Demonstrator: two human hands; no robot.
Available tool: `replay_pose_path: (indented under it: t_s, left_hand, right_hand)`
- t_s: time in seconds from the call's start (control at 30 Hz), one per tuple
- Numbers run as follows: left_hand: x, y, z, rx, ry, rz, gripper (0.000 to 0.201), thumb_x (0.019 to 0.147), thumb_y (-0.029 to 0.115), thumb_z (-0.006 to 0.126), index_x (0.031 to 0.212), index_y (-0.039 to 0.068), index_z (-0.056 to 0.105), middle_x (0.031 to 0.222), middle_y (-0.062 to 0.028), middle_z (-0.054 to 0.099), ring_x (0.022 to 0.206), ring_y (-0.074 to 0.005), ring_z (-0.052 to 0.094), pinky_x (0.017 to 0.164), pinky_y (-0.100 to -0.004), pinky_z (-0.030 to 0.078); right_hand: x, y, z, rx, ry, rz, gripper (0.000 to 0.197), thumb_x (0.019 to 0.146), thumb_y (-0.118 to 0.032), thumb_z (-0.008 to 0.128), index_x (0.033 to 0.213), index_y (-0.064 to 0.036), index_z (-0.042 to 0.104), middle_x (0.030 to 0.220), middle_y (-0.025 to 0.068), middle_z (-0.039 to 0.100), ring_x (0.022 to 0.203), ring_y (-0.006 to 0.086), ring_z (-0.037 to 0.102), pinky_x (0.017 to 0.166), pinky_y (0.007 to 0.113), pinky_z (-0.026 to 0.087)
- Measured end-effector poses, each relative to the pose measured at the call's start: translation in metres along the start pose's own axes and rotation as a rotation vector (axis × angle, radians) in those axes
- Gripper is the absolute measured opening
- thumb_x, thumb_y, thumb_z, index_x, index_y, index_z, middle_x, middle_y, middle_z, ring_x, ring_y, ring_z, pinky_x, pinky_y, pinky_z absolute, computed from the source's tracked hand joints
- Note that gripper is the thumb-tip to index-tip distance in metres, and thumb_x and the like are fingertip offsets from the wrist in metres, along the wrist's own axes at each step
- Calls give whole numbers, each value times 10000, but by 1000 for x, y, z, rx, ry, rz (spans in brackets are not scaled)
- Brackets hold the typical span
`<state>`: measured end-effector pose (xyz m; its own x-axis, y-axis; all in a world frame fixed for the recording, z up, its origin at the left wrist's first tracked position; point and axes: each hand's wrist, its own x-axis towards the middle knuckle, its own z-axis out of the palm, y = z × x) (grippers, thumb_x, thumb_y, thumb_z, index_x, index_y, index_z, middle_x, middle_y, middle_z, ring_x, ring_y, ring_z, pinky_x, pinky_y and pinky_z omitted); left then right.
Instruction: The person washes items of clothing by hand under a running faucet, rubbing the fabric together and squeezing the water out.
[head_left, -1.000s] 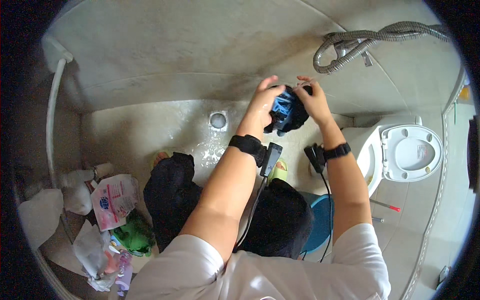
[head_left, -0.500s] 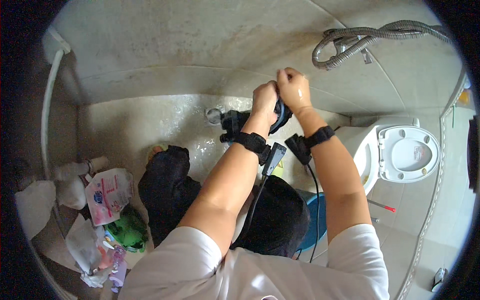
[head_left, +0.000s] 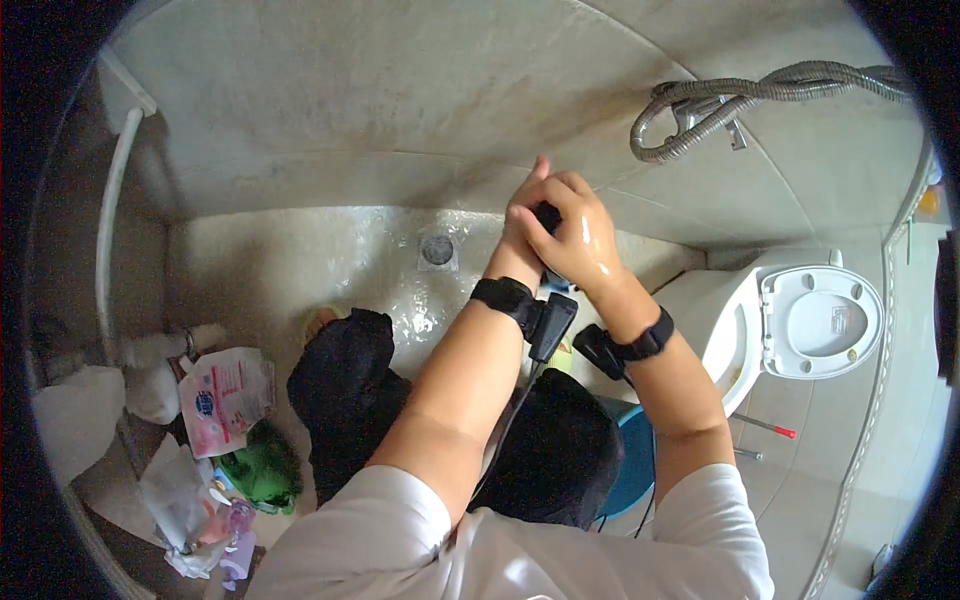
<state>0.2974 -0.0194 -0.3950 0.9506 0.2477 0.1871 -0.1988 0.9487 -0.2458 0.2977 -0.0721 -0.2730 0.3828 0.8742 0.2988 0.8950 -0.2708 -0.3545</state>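
My left hand (head_left: 521,222) and my right hand (head_left: 583,232) are pressed together in front of me, near the wall and above the wet floor. Between them a small part of a bunched black cloth (head_left: 547,215) shows; my palms and fingers hide most of it. Both hands are closed around it, the right one lying over the left, with one digit of the left pointing up. Water glistens on the back of my right hand. A black strap with a small box (head_left: 551,328) sits on my left wrist, and another strap (head_left: 640,343) circles my right.
A round floor drain (head_left: 437,252) lies left of my hands. The coiled metal shower hose (head_left: 700,95) hangs at upper right. At right stands a white toilet (head_left: 822,315); a blue basin (head_left: 632,465) is by my right knee. Bags and packets (head_left: 225,400) crowd the left.
The black cloth, which hung out to the left over the drain, is now gathered between my hands, and the drain is uncovered. My right hand has come down over the left.
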Motion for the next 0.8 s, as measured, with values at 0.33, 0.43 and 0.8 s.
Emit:
replay_pose_path:
  t_s: [0.33,0.43,0.8]
  left_hand:
    - [6,-18,49,825,771,139,179,821,173,488,778,33,592,695,-46,567,579,-165,546,534,-335,429]
    - [8,-7,60,1010,629,173,253,767,211,604,813,-38,607,704,-55,579,645,-141,524,590,-309,424]
    - [-2,1,82,2519,578,331,330,781,374,646,1056,191,641,1109,-68,547,1132,-274,460,977,-569,286]
  right_hand:
    - [24,82,0,-14,-2,580,321,806,-324,578,783,-9,634,734,226,618,687,370,615,676,407,483]
    - [8,109,-1,202,34,564,428,820,-424,586,884,-2,629,741,164,638,658,281,621,673,372,482]
    - [-33,84,-32,1353,49,881,203,860,-198,599,961,-22,603,817,49,641,696,164,615,641,284,497]
